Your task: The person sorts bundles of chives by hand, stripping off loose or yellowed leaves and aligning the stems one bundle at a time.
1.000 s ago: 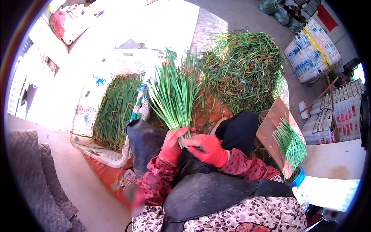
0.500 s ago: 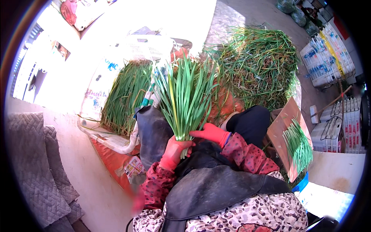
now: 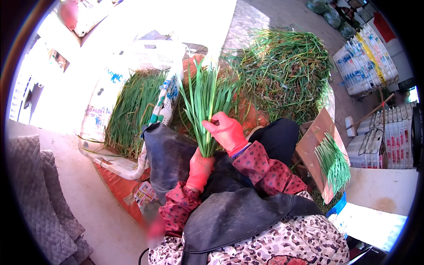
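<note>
A bunch of garlic chives (image 3: 204, 99), long flat green leaves, stands upright over my lap with its tips pointing away from me. My left hand (image 3: 201, 168), in a coral glove, is closed around its lower end and hides the stem ends. Higher up the same bunch is my right hand (image 3: 227, 132), gloved alike. Its fingers are curled, with thumb and forefinger pressed together on the front leaves. How many leaves that pinch holds is hidden. A dark apron (image 3: 165, 154) covers my knees below the bunch.
A white plastic crate (image 3: 132, 170) on the left holds more chives (image 3: 132, 110). Beyond my right knee lies a big tangled heap of leaves (image 3: 287, 75). Neat chives (image 3: 332, 161) rest on a tilted board (image 3: 309, 141) at right. White crates (image 3: 366, 62) stand behind.
My right hand has risen from the stem base to the middle of the bunch and closed there. The bunch looks narrower, its leaves less fanned out. My left hand keeps its hold.
</note>
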The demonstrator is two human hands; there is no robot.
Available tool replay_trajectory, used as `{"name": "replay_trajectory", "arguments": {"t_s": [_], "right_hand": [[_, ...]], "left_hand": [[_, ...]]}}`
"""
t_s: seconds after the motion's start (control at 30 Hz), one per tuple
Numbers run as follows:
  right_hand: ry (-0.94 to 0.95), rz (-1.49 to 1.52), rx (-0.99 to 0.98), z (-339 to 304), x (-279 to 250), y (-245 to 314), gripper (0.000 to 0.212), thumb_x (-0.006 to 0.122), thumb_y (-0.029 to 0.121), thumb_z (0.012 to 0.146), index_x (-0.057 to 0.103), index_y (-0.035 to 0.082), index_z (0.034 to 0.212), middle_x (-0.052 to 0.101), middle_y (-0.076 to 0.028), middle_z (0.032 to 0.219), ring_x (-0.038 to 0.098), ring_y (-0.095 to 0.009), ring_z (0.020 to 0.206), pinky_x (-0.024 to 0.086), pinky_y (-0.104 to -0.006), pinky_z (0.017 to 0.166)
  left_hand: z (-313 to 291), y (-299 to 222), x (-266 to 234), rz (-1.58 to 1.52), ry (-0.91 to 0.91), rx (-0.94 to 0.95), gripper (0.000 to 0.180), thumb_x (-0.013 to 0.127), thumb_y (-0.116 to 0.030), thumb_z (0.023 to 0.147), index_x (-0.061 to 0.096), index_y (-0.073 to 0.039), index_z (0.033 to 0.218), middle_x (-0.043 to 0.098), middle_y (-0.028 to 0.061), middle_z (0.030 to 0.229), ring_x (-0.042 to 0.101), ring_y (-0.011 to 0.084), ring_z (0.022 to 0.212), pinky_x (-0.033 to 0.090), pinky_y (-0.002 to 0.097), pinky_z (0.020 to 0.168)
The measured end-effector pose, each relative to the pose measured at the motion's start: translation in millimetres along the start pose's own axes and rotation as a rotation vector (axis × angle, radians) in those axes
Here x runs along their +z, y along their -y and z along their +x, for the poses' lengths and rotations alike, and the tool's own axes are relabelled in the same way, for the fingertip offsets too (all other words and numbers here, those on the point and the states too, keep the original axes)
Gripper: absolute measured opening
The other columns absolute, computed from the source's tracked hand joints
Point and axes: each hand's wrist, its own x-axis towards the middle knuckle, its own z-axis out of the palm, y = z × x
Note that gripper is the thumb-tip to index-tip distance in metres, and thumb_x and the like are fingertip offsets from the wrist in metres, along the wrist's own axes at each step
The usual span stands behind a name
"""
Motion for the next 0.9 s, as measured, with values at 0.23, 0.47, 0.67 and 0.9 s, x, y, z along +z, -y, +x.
{"name": "replay_trajectory", "arguments": {"t_s": [0.23,0.47,0.67,0.9], "right_hand": [[0.053,0.609,0.240,-0.9,-2.7,-21.8,0.020,0.063,0.019,0.087,0.065,0.000,0.088,0.066,-0.006,0.069,0.062,-0.012,0.057,0.049,-0.0242,0.051],[-0.165,0.266,-0.133,-12.9,-10.6,-27.4,0.016,0.066,0.018,0.085,0.063,0.003,0.080,0.062,-0.010,0.062,0.061,-0.021,0.052,0.047,-0.0309,0.050],[-0.233,0.199,-0.368,-22.8,-18.5,-20.0,0.011,0.069,0.011,0.080,0.061,0.006,0.076,0.059,-0.011,0.064,0.059,-0.027,0.056,0.045,-0.0342,0.050],[0.377,0.783,-0.260,-41.0,-9.5,14.2,0.006,0.055,0.005,0.091,0.057,0.000,0.092,0.065,-0.009,0.088,0.063,-0.014,0.073,0.050,-0.0261,0.067]], "left_hand": [[-0.6,-17.0,-1.8,-0.132,0.165,-0.135,0.026,0.062,-0.001,0.071,0.054,-0.003,0.096,0.057,0.0059,0.064,0.053,0.0153,0.044,0.043,0.0284,0.039],[1.9,-22.8,-0.6,-0.215,0.256,-0.189,0.025,0.064,0.000,0.070,0.053,-0.002,0.093,0.058,0.0065,0.066,0.054,0.0159,0.046,0.042,0.0283,0.038],[6.8,-20.4,1.3,-0.214,0.256,-0.188,0.018,0.062,-0.005,0.075,0.054,-0.002,0.091,0.058,0.0073,0.068,0.053,0.0151,0.047,0.043,0.0277,0.041],[18.6,-13.7,11.4,-0.183,0.244,-0.040,0.011,0.056,-0.014,0.082,0.055,-0.003,0.084,0.056,0.0066,0.060,0.054,0.0176,0.045,0.042,0.0310,0.039]]}}
